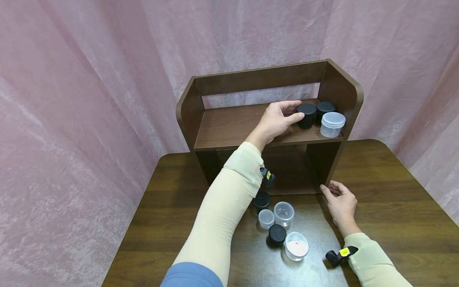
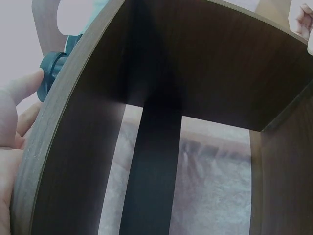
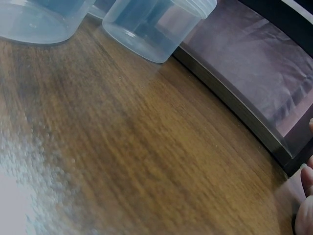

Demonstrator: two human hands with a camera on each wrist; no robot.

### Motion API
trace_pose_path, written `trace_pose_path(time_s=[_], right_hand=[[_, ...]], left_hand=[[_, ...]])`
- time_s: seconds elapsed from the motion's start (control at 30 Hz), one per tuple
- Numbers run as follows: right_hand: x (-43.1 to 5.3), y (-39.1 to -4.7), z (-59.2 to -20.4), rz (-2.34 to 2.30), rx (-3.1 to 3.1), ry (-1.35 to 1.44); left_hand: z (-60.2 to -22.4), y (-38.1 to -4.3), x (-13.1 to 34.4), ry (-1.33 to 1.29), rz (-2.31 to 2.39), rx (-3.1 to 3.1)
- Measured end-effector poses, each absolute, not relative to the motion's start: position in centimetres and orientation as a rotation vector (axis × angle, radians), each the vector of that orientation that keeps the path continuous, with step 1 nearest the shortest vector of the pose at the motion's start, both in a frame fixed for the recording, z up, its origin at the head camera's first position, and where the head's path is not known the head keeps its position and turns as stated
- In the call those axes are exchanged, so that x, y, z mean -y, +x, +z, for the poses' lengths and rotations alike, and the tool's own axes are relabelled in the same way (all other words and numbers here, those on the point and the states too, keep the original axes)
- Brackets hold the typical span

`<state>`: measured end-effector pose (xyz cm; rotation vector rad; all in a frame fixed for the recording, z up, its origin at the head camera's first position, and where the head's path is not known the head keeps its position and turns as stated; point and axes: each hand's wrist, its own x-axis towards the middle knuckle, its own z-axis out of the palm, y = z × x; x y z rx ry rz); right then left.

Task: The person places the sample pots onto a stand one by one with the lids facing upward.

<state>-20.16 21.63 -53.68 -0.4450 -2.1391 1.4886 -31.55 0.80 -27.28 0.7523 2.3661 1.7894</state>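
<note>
A small jar with a black lid (image 1: 306, 115) stands on the upper deck of a brown wooden shelf (image 1: 229, 123). My left hand (image 1: 274, 121) pinches it from the left, thumb in front and fingers behind. Just right of it are another black-lidded jar (image 1: 325, 108) and a translucent white-lidded jar (image 1: 332, 124), close against the side panel. Down at the shelf's lower right front corner, my right hand (image 1: 342, 203) touches the panel's edge with thumb and fingertips, its fingers loosely bent. In the left wrist view, the shelf panel partly hides the pinched jar (image 2: 51, 68).
On the table (image 1: 161, 223) before the shelf sit several jars: a black one (image 1: 261, 200), another black one (image 1: 277, 234), a small clear one (image 1: 266, 218) and two wider clear ones, one behind (image 1: 284, 213) and one in front (image 1: 296, 245). A pink curtain (image 1: 89, 99) hangs behind.
</note>
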Motion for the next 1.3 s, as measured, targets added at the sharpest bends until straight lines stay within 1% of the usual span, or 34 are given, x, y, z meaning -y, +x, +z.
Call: trace_pose_path(time_s=[0.5,1.3], right_hand=[[-21.62,-19.95,-53.57,1.519,2.149,-0.472],[-21.58,-19.81,-53.61,1.503,2.157,-0.436]], left_hand=[[-27.6,-31.5,-1.05,0.779,1.767,-2.4],[-27.51,-31.14,-0.88,0.749,1.742,-2.463]])
